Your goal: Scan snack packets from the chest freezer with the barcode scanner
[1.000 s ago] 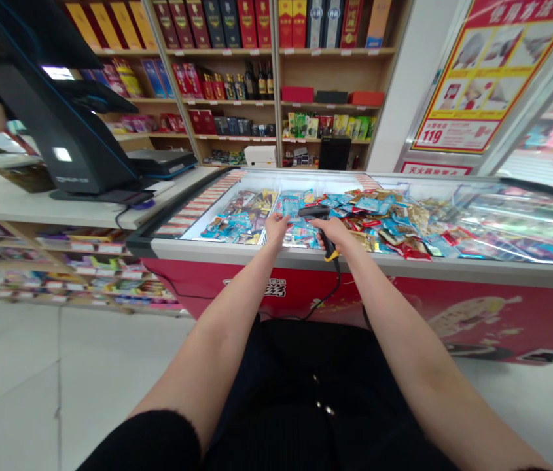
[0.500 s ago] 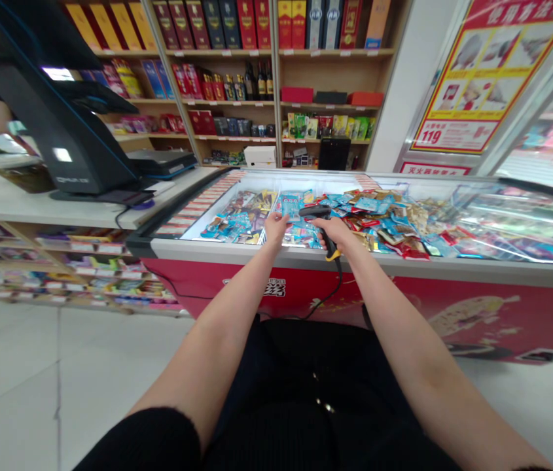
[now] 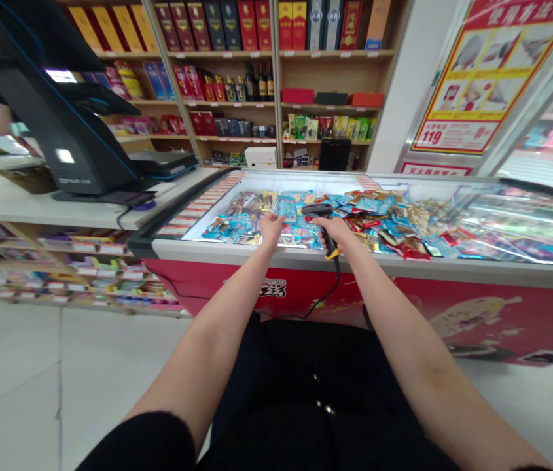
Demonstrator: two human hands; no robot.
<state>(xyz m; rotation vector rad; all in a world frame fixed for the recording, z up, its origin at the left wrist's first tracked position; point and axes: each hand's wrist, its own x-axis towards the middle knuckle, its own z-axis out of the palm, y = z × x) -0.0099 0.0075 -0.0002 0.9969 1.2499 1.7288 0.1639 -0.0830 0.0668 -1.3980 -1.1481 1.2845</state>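
Mid-frame over the chest freezer, the left hand pinches a blue packet upright by its lower edge, and the right hand is wrapped tight round the corded barcode scanner just beside it; so light a pinch could drop the packet into the heap of packets.

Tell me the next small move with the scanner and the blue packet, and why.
Probably tilt the blue packet so its face meets the scanner. The left hand holds it upright over the freezer pile, the right hand grips the scanner beside it; whether a barcode faces it cannot be told.
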